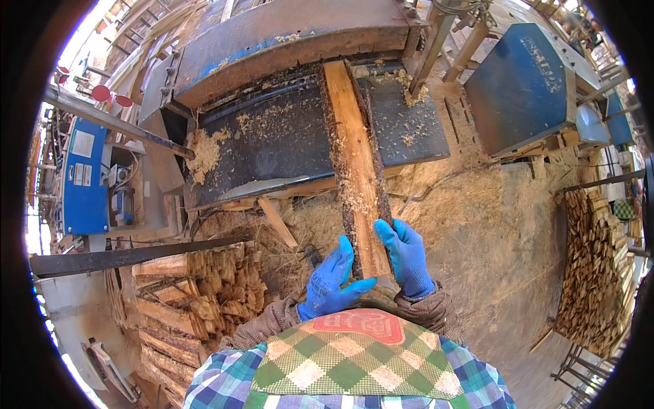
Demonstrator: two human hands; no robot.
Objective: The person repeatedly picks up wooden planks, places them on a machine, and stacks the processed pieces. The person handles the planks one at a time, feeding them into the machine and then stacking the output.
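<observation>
A long bark-edged wooden board (355, 150), sprinkled with sawdust, runs from the machine toward my body. Its far end lies on the dark metal machine table (272, 140), and its near end sticks out past the table's edge. My right hand (409, 260), in a blue glove, closes on the right edge near that end, thumb over the top. Beside the left edge is my left hand (330, 281), also gloved in blue. Its fingers are stretched forward and its thumb points across the board's near end. Whether the left palm bears any weight is hidden.
A rusty machine housing (293, 51) spans the table's far side. Stacked wood (197, 293) stands at left, another wood pile (593, 266) at right. A blue control box (86, 177) is left, a blue machine cabinet (521, 88) right. A loose wood strip (278, 223) leans by the table.
</observation>
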